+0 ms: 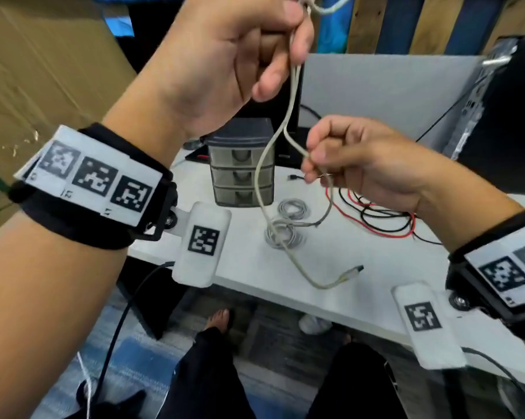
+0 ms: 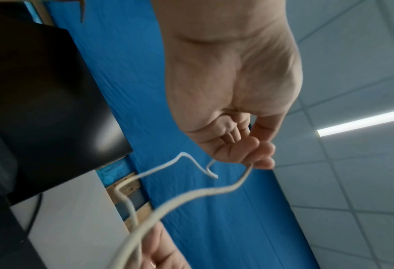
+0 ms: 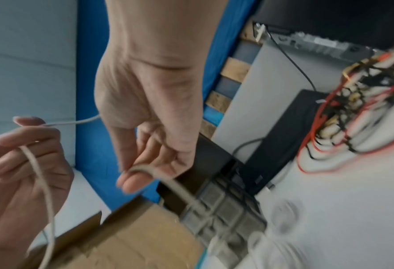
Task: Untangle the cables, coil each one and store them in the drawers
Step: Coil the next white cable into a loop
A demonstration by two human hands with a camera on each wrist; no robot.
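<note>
Two hands are raised above the white table (image 1: 361,276) with one beige cable (image 1: 288,116) strung between them. The cable is pinched high up by the curled fingers of the left hand (image 1: 234,58), and lower down by the right hand (image 1: 354,161), whose thumb and fingers are closed on it. Only in the head view are the rest of the things seen: the cable's plug end (image 1: 350,272) lying on the table, two grey coiled cables (image 1: 286,222) beside the closed three-drawer unit (image 1: 242,164), and a loose red and black wire tangle (image 1: 379,213) to the right. The loop over the right fingertips (image 3: 133,180) is shown only by the right wrist view.
</note>
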